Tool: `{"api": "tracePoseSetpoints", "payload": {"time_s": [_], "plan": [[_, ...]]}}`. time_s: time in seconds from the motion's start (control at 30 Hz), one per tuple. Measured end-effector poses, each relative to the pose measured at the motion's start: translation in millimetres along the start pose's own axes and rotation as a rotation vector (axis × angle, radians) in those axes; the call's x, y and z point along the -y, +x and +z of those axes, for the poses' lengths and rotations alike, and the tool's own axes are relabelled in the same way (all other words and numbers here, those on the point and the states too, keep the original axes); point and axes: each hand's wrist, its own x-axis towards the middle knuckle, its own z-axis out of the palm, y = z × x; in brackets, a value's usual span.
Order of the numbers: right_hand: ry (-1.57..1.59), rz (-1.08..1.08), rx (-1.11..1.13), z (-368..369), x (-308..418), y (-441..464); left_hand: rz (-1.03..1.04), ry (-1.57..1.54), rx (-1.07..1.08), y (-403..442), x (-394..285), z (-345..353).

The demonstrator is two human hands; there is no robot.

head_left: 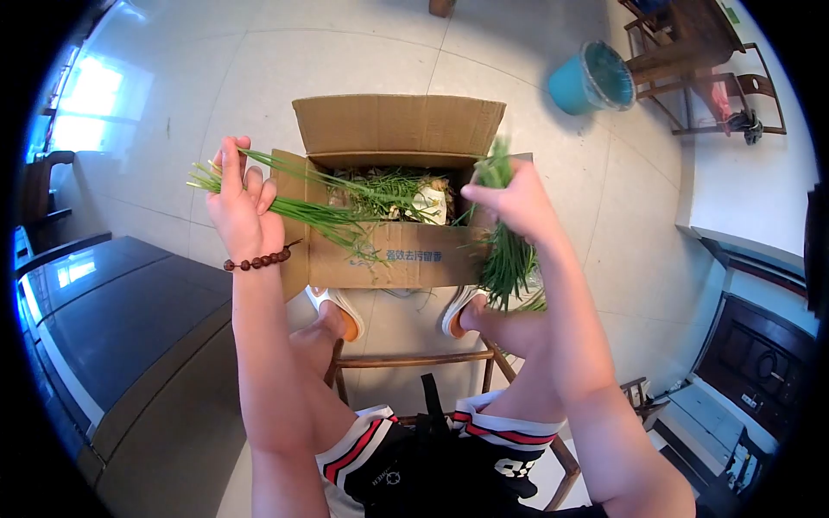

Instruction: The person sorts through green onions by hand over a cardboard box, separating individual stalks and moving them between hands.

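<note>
My left hand (244, 194), with a beaded bracelet (259, 261) at the wrist, holds a thin bundle of long green stalks (315, 213) beside the box's left flap. Their pale ends stick out to the left and their leaves droop over the box. My right hand (516, 198) grips a thicker bunch of green leaves (505, 263) that hangs down at the box's right side; its top is blurred. Between them stands an open cardboard box (406, 129) with blue printing on the near flap. Loose greens (384, 192) and a white scrap (430, 204) lie inside.
A turquoise bucket (577, 85) stands on the tiled floor at the upper right, near wooden furniture (682, 47). My feet in white slippers are just below the box. A dark glossy surface (129, 319) is at the left. A few greens lie by my right leg.
</note>
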Motion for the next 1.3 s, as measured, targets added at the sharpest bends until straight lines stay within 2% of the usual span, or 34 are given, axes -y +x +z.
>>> {"api": "tracePoseSetpoints", "payload": {"time_s": [0.03,0.07,0.1,0.13,0.2,0.3,0.47,0.53,0.6,0.67,0.83,0.93,1.0,1.3], "plan": [[0.002,-0.002,-0.004,-5.9,0.3,-0.7,-0.025,-0.011,0.006,1.0,1.2,0.0],[0.149,-0.028,-0.03,-10.9,0.7,-1.9,-0.025,-0.011,0.012,-2.9,6.3,2.4],[0.296,-0.057,-0.057,-14.8,2.5,-3.1,-0.09,0.074,0.124,-12.0,13.8,9.5],[0.297,-0.063,-0.065,-15.7,7.6,-5.9,-0.154,0.157,0.237,-22.2,19.6,19.5],[0.427,-0.114,0.065,-10.5,19.8,-16.1,-0.272,0.257,0.333,-46.9,29.6,44.5],[0.444,-0.105,0.184,4.8,27.5,-24.5,-0.423,0.312,0.396,-68.0,47.0,65.1],[0.361,-0.123,0.212,17.4,29.9,-29.6,-0.456,0.292,0.464,-80.4,63.2,72.1],[0.324,-0.164,0.136,18.0,29.9,-29.5,-0.467,0.261,0.436,-83.6,66.0,76.8],[0.367,-0.131,0.124,16.4,29.2,-28.9,-0.455,0.258,0.4,-85.2,65.8,80.2],[0.429,-0.143,0.074,14.9,25.7,-25.6,-0.465,0.37,0.473,-84.6,69.2,77.4],[0.456,-0.158,0.044,19.8,19.5,-21.6,-0.5,0.39,0.534,-80.5,66.1,73.5],[0.464,-0.17,0.058,26.2,19.0,-20.6,-0.47,0.392,0.529,-79.3,66.8,70.2],[0.419,-0.206,0.037,29.5,17.6,-18.8,-0.333,0.409,0.541,-80.8,70.8,67.5],[0.362,-0.296,0.014,38.6,25.3,-19.3,-0.441,0.408,0.571,-78.2,61.9,48.2]]}}
